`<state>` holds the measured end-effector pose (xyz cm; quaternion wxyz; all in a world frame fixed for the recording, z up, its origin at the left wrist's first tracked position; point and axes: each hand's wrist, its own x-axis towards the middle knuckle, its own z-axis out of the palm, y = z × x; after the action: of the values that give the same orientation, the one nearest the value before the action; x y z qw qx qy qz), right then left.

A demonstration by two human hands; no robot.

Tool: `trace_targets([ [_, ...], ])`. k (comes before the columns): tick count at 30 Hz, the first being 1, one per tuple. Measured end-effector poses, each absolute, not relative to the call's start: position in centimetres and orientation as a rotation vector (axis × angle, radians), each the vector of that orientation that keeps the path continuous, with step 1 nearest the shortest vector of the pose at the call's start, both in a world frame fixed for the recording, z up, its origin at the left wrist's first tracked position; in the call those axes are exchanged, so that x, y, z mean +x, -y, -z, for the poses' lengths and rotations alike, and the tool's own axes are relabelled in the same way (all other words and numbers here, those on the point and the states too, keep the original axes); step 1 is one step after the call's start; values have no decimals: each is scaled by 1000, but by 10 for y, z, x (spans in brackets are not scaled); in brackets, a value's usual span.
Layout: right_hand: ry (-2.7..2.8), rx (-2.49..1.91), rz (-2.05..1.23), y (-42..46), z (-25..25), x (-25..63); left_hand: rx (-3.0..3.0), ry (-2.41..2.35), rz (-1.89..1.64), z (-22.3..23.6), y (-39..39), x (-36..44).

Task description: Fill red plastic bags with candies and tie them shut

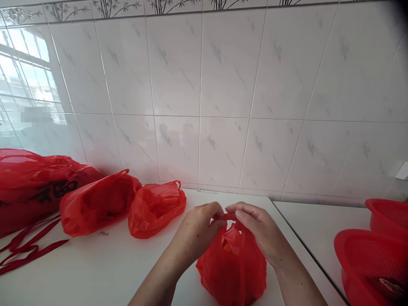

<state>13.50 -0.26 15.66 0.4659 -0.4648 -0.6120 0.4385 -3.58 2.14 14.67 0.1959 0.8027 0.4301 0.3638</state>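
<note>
The left hand (pixel 200 225) and right hand (pixel 256 225) pinch the twisted handles of a red carrier bag (pixel 231 272), its body below and between them. Along the white bench (pixel 105 272) sit a bulging printed sack (pixel 25 178), two slack bags (pixel 98 204), then red baskets (pixel 350 242); tiled wall (pixel 223 76) behind. Wrists angle inward, fingertips curled close together.

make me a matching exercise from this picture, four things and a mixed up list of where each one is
Things
1. nearest bag
2. straps
3. bamboo pattern
4. baskets

Places
A. along the top of the tiled wall
B. at the right side of the picture
C. with the left hand and right hand at its top
D. at lower left, beside the big bag with black writing

Right pairs: 1-C, 2-D, 3-A, 4-B
</note>
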Motion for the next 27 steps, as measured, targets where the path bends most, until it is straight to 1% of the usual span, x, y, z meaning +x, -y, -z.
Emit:
trace_targets([
  [2,1406,-1175,-1056,-5,-149,138,2346,-1183,-1045,-148,-21,-36],
  [5,1271,-1358,-805,-25,-129,143,2516,-1160,-983,-149,-19,-39],
  [9,1280,-1569,-402,-48,-103,155,2656,-1165,-752,-147,-13,-52],
  [14,1310,-1682,-186,-67,-75,180,2642,-1248,-428,-142,2,-79],
  [19,1206,-1670,-317,-79,-54,197,2500,-1303,-320,-135,14,-97],
  [23,1192,-1573,-519,-81,-51,202,2263,-1368,-460,-134,13,-99],
  [25,1208,-1461,-707,-79,-50,207,2130,-1353,-545,-132,10,-101],
  [27,1225,-1282,-991,-75,-47,213,2032,-1257,-558,-126,5,-107],
])
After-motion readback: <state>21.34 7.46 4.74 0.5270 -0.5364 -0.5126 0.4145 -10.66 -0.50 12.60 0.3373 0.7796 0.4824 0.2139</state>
